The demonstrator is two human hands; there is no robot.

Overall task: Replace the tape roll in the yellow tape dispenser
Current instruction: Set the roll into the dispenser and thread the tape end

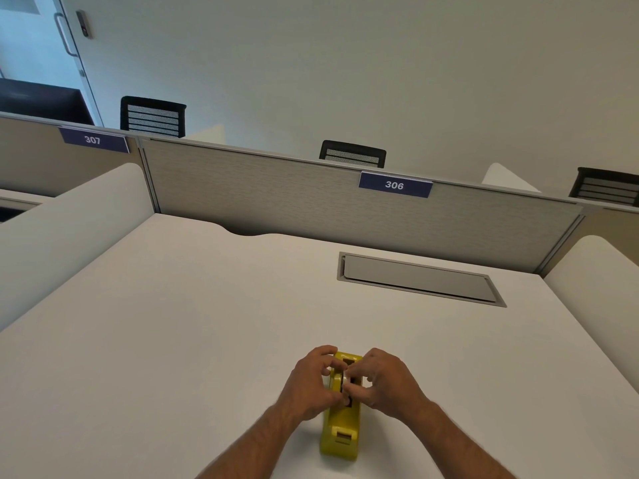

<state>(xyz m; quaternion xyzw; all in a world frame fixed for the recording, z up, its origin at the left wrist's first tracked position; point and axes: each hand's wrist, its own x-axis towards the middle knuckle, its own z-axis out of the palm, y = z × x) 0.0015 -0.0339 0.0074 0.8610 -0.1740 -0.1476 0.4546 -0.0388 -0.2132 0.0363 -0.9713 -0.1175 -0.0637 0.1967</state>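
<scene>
The yellow tape dispenser stands on the white desk near its front edge, its cutter end toward me. My left hand curls around the dispenser's left side. My right hand curls around its right side. The fingertips of both hands pinch at a pale tape roll sitting in the dispenser's slot. Most of the roll is hidden by my fingers.
A grey cable hatch is set flush into the desk at the back right. A grey partition with a "306" label closes the far edge. White curved side dividers flank the desk. Black chairs stand beyond.
</scene>
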